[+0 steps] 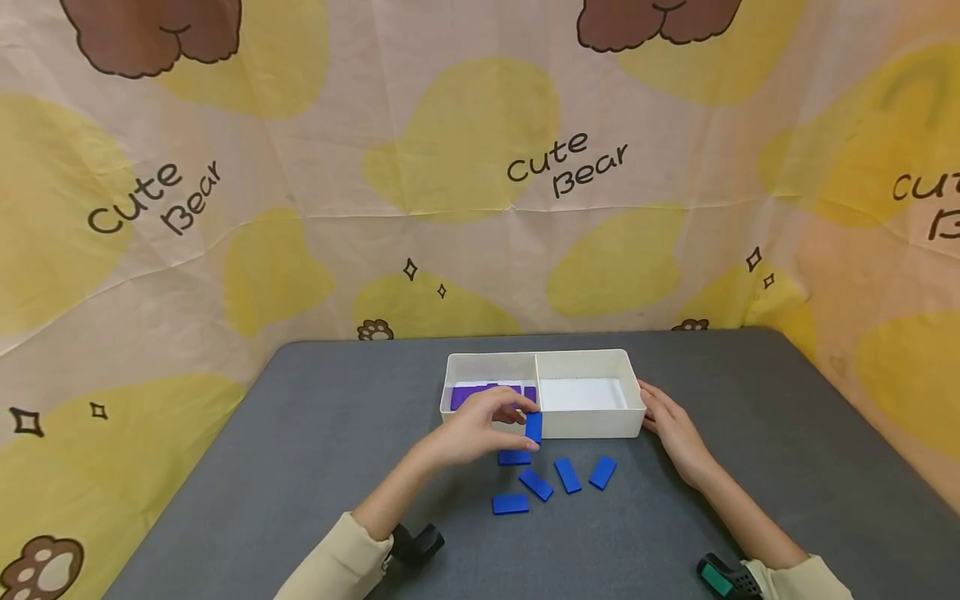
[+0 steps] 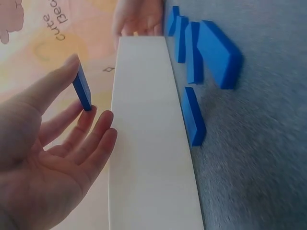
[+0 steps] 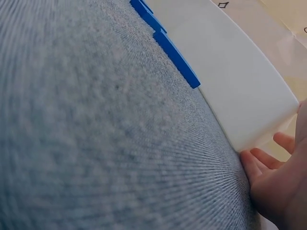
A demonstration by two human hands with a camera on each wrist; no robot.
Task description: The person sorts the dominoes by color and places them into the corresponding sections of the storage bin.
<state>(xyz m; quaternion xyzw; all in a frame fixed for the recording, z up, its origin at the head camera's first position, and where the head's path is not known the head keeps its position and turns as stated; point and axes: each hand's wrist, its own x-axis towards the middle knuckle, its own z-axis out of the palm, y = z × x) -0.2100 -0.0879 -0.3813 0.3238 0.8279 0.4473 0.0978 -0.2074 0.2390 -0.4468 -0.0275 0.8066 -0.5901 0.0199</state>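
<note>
Blue tile (image 1: pixel 533 427): pinched by left hand (image 1: pixel 478 429) above box (image 1: pixel 592 424) front rim | right hand (image 1: pixel 678 433): fingers relaxed against box end | step: likely boxing; next probably needs lowering, then letting go

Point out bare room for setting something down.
Bare table: between its left edge and the box; right of the right hand. The box's right compartment looks bare too. Crowded: before the box, with five blue tiles and the left hand.
</note>
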